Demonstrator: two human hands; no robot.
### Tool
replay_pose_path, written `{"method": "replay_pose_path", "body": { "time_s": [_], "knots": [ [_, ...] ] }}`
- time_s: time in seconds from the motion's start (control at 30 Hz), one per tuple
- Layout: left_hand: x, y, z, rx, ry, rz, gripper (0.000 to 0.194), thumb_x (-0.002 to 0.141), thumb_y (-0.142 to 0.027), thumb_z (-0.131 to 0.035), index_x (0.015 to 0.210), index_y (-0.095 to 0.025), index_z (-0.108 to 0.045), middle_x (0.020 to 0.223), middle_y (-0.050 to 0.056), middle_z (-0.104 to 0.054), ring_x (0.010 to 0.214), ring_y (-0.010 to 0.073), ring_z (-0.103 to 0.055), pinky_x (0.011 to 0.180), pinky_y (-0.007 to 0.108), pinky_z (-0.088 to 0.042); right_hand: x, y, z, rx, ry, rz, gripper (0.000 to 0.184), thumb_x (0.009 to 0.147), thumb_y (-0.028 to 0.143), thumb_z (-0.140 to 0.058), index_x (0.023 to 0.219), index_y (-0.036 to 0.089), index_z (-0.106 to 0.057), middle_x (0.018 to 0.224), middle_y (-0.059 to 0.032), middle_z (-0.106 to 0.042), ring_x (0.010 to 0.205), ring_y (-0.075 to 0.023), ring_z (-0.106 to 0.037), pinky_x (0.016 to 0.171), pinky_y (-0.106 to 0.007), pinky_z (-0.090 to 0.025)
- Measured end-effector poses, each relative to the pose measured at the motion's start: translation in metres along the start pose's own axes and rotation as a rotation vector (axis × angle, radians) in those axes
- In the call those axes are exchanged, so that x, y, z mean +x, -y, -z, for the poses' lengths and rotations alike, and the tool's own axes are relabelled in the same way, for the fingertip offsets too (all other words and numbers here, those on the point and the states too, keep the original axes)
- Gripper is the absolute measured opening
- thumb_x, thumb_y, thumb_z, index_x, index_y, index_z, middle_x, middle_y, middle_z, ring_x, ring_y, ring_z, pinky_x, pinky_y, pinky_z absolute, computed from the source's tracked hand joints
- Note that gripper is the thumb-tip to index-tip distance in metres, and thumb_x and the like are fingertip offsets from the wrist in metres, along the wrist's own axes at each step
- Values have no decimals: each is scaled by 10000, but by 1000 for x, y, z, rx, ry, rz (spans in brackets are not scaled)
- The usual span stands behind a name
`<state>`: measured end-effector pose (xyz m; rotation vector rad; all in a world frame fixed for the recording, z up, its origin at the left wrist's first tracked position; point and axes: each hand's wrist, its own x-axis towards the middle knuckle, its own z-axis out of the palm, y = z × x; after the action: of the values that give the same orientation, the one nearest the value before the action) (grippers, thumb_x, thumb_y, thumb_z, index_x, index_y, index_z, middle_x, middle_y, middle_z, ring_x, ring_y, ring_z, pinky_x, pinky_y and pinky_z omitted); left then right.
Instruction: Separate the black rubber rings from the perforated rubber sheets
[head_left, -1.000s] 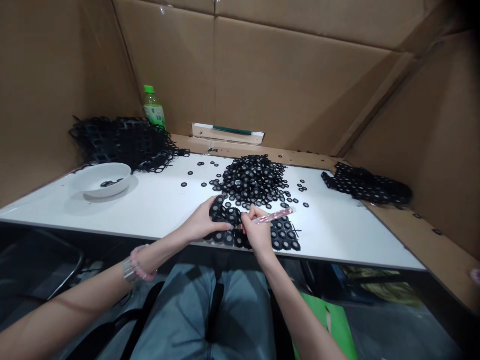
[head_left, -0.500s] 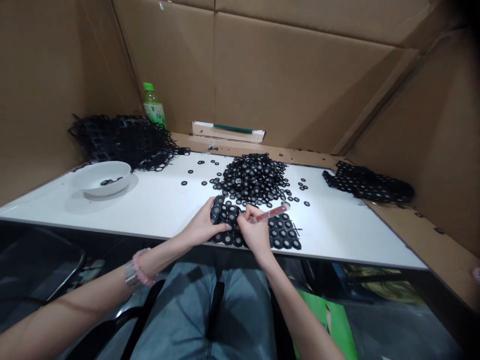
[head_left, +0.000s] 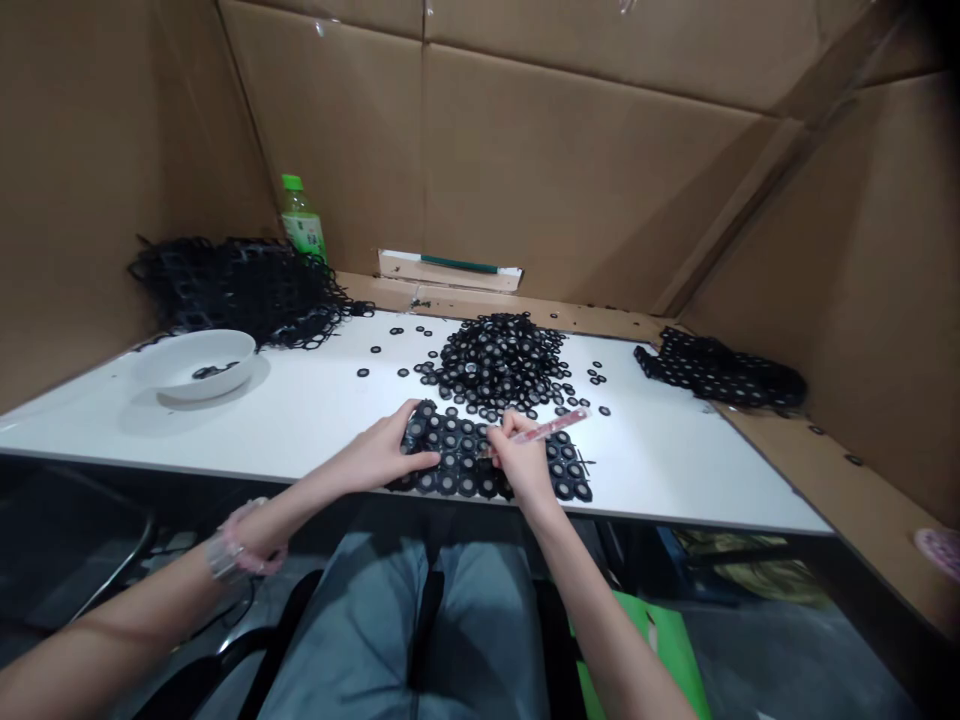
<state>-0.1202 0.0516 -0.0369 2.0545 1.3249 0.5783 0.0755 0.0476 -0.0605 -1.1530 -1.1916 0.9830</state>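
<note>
A black sheet of joined round rings lies at the near edge of the white table. My left hand rests on the sheet's left part, fingers pressed down on it. My right hand is closed round a pink pen-like tool, whose tip meets the sheet near the middle. Just beyond the sheet lies a heap of loose black rings.
A white bowl with a few rings stands at the left, a tangle of black empty frames behind it, and a green-capped bottle. More black sheets lie at the right. Cardboard walls enclose the table.
The sheet's left part, lifted a second ago, now lies flatter on the table under my left hand. My right hand stays on the tool. The view has shifted slightly.
</note>
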Motion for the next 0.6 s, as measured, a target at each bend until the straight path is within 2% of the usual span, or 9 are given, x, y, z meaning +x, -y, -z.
{"method": "replay_pose_path", "body": {
  "time_s": [0.1, 0.17, 0.23, 0.3, 0.37, 0.47, 0.6],
  "knots": [
    [-9, -4, 20, 357, 48, 51, 631, 728, -571, -525, 1206, -174, -418, 1068, 118, -610, 951, 324, -577, 782, 402, -441, -1, 1, 1, 21, 25, -17, 281, 628, 153, -545, 476, 218, -318, 366, 98, -360, 323, -77, -383, 350, -189, -249],
    [-11, -12, 27, 566, -56, 24, 605, 755, -573, -485, 1188, -152, -450, 1084, 141, -597, 984, 341, -554, 801, 414, -419, 0, 0, 2, 60, 7, -28, 283, 638, 168, -547, 491, 217, -311, 382, 103, -349, 325, -66, -366, 352, -182, -239],
    [-7, -22, 26, 678, -174, -78, 523, 794, -517, -463, 1155, -138, -482, 1136, 150, -562, 1049, 332, -508, 856, 411, -382, 1, -2, 3, 106, -10, -42, 291, 651, 195, -550, 511, 218, -295, 406, 110, -331, 324, -55, -346, 353, -177, -228],
    [0, -31, 16, 692, -161, -182, 429, 821, -458, -454, 1100, -138, -516, 1106, 141, -569, 1040, 308, -502, 859, 392, -373, 2, -5, 5, 143, -11, -55, 304, 659, 219, -556, 521, 219, -286, 417, 114, -325, 318, -50, -335, 350, -175, -220],
    [9, -36, 3, 656, -65, -235, 378, 816, -438, -474, 1041, -142, -545, 1027, 129, -595, 974, 293, -525, 818, 372, -387, 3, -6, 5, 160, -10, -60, 312, 663, 233, -563, 521, 219, -285, 411, 114, -333, 312, -49, -330, 345, -175, -210],
    [23, -35, -12, 598, -11, -207, 423, 747, -480, -550, 1005, -144, -556, 947, 125, -607, 905, 298, -537, 781, 370, -387, 2, -7, 5, 160, -12, -51, 317, 665, 234, -570, 512, 219, -293, 388, 112, -339, 311, -54, -336, 344, -180, -213],
    [35, -30, -16, 564, 26, -148, 494, 676, -564, -571, 931, -141, -566, 834, 121, -606, 837, 315, -536, 730, 373, -385, 1, -6, 4, 145, -6, -33, 313, 659, 215, -579, 503, 217, -307, 383, 111, -342, 317, -59, -351, 348, -183, -219]
  ]
}}
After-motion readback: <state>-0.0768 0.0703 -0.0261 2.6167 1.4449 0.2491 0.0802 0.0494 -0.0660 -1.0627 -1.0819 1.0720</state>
